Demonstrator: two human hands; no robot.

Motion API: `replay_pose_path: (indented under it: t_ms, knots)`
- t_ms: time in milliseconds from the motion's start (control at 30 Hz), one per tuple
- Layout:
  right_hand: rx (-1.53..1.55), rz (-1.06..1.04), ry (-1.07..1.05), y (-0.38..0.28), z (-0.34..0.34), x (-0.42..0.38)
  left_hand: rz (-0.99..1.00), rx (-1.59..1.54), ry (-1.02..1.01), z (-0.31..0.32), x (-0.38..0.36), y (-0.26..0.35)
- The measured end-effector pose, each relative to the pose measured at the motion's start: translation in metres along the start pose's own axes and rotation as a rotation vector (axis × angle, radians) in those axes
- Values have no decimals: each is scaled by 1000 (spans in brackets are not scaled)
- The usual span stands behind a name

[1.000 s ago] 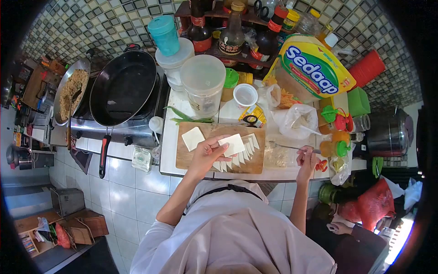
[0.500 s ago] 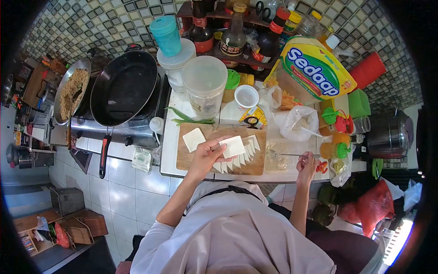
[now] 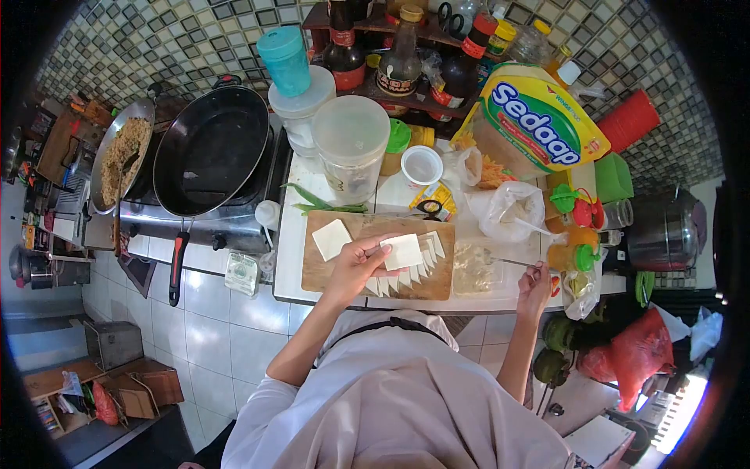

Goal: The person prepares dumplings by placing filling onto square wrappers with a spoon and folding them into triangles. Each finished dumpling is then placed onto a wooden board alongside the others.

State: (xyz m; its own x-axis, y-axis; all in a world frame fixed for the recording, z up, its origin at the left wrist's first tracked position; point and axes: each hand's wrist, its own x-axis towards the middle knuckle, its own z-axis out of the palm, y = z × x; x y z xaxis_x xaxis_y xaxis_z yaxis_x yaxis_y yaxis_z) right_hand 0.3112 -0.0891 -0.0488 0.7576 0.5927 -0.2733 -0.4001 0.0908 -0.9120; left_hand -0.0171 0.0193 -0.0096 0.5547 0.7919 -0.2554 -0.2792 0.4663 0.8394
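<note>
My left hand point(image 3: 359, 270) holds a white square wrapper point(image 3: 402, 252) flat across its fingers, thumb on the edge, above the wooden cutting board point(image 3: 316, 273). Behind it on the board, several white triangular pieces point(image 3: 428, 254) lie in an overlapping row. Another white square piece point(image 3: 332, 239) rests at the board's left. My right hand point(image 3: 535, 288) is closed on the handle of a thin metal spoon point(image 3: 512, 261). The spoon's tip points left, over a shallow see-through container point(image 3: 473, 273) beside the board; its bowl is hard to make out.
Left of the counter, a black frying pan point(image 3: 211, 148) and a pan of brown crumbly food point(image 3: 125, 156) stand on the stove. Tall tubs point(image 3: 351, 148), a plastic bag point(image 3: 508, 211), a yellow Sedaap pack point(image 3: 531, 117) and jars point(image 3: 582, 258) line the back and right. Green chillies point(image 3: 328, 205) lie behind the board.
My right hand has shifted slightly right with the spoon, now covering part of the red pieces beside it. My left hand still holds the wrapper in nearly the same place.
</note>
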Motion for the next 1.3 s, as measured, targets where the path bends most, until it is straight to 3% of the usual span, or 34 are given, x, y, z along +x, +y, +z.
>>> replay_pose_path:
  t_ms: [167,367,467,533,767,833,967,1033,1133,1233,1300]
  knots:
    - [98,-100,32,-30,10,-12,-18,-21,-27,10,6,0]
    - [123,-352,-7,-60,70,-58,-68,-54,-55,19,13,-2]
    - [70,-519,-187,-56,92,-79,-48,-87,-30,25,12,4]
    - [-61,-671,-485,-51,101,-91,-35,-100,-15,25,11,5]
    - [-386,-967,-727,-36,123,-101,99,-356,20,17,4,1]
    - [-449,-1183,-791,-35,128,-99,83,-405,62,19,0,5]
    - [-357,-1195,-841,-39,131,-102,83,-476,132,23,-4,9]
    - [-518,-1283,-937,-45,134,-103,85,-490,146,21,-3,6]
    - [-572,-1318,-951,-42,134,-102,126,-529,95,16,-1,-3]
    - [-407,-1279,-911,-37,129,-102,121,-508,122,18,-1,0]
    - [-486,-1290,-924,-39,131,-102,83,-472,214,24,-1,6]
